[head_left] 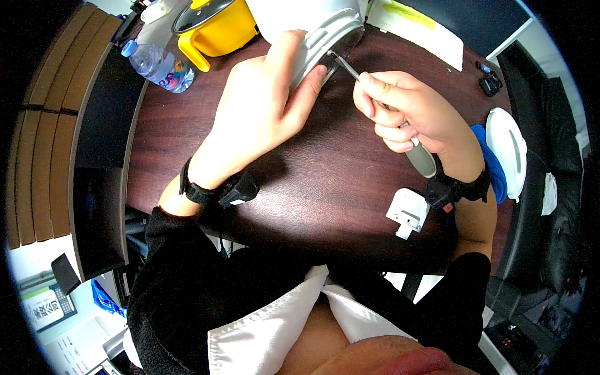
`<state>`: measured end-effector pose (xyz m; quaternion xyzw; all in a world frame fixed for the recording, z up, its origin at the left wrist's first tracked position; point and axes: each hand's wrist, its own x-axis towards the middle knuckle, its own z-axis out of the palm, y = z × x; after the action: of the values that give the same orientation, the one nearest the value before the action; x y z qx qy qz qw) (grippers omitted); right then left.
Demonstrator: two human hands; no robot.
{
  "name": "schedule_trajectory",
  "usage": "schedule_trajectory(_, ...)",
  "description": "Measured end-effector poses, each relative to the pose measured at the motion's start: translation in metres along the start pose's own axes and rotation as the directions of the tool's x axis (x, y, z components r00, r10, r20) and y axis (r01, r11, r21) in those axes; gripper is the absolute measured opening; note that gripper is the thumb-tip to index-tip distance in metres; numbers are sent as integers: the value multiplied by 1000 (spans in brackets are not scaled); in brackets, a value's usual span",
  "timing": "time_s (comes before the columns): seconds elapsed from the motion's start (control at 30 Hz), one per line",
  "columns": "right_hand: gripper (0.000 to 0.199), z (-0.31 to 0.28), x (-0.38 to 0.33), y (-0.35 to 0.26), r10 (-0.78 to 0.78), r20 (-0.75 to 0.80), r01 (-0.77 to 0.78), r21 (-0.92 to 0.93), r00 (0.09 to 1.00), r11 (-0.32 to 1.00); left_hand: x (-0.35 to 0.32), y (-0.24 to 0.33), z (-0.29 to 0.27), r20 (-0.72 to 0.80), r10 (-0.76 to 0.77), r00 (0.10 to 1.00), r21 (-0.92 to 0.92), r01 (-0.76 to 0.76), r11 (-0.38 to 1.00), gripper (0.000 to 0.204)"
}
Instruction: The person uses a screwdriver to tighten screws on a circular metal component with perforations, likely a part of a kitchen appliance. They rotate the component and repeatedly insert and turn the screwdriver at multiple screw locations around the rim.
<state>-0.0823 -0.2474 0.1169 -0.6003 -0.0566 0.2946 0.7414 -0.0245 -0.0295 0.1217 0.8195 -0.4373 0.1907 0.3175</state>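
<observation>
Dark wood-grain counter (pixel 337 181) beneath, left fingers (pixel 306 94) grip a white round-rimmed housing (pixel 315 36); right fingers (pixel 387 116) clasp a grey-handled metal tool (pixel 422 161) that could skid if poorly angled.

The left hand (pixel 256 100) gripped the white vessel (pixel 278 15) by its ringed rim, the thumb on the near edge. The right hand (pixel 400 106) closed round a tool (pixel 422 161), whose thin metal tip pointed at the rim; whether it touched was hard to tell. The tool's rounded grey end stuck out below the fist. Both wrists wore black straps. A white part (pixel 407 211) lay on the brown table (pixel 312 194) near the right wrist, and a white lid (pixel 507 153) leaned beside a blue cloth (pixel 494 165). Beyond the left hand stood a bottle (pixel 159 67) and a yellow pot (pixel 228 28).
</observation>
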Motion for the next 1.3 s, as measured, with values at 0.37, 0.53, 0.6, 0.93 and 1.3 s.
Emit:
schedule_trajectory(0.37, 25, 12, -3, 2, -781, -72, -104, -995, 620, 9, 3, 0, 0, -44, -65, 997, -27, 64, 998, 35)
schedule_trajectory(0.53, 25, 15, -3, 4, -775, -66, -107, -994, 628, -2, 2, 3, 1, -15, -75, 997, -34, 75, 997, 34)
schedule_trajectory(0.6, 23, 15, -4, 4, -759, -71, -103, -995, 647, 6, 2, 5, 0, -7, -73, 997, -40, 73, 997, 34)
schedule_trajectory(0.93, 25, 15, -4, 5, -772, -62, -104, -995, 633, -5, 3, 5, 0, -5, -59, 998, -39, 59, 998, 33)
schedule_trajectory(1.3, 25, 17, -5, 3, -778, -62, -121, -992, 625, -18, 2, 3, 1, -21, -47, 999, -34, 46, 998, 34)
